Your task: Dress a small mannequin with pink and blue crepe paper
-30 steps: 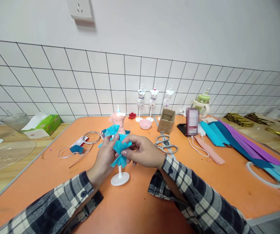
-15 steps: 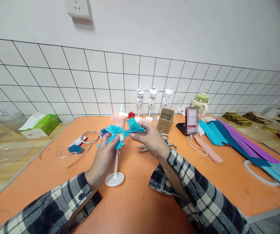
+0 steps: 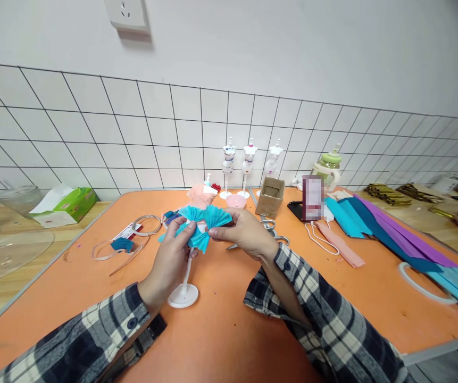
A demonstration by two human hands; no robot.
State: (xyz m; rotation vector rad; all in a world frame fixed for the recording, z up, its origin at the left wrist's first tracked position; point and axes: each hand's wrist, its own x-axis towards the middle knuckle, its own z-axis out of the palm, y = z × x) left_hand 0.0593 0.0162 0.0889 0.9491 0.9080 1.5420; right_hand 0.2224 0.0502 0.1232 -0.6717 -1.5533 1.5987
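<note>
A small white mannequin stand (image 3: 184, 296) is tilted in front of me, its upper part wrapped in pleated turquoise crepe paper (image 3: 215, 217). My left hand (image 3: 173, 250) is closed around the mannequin's body, with the thumb pressing on the paper at the front. Between the thumb and fingers of my right hand (image 3: 248, 233) is the right side of the crepe paper, pinched beside the body. The paper and my fingers cover most of the torso.
Scissors (image 3: 271, 226) lie behind my right hand, near a small cardboard box (image 3: 271, 196). Several white mannequins (image 3: 248, 159) stand by the wall. Crepe paper strips (image 3: 404, 234) cover the right side; wire coils (image 3: 147, 224) and blue scraps (image 3: 122, 244) lie left.
My right hand has brought the loose crepe paper in against the mannequin, lower and closer. The stand's base has shifted slightly left and tilted.
</note>
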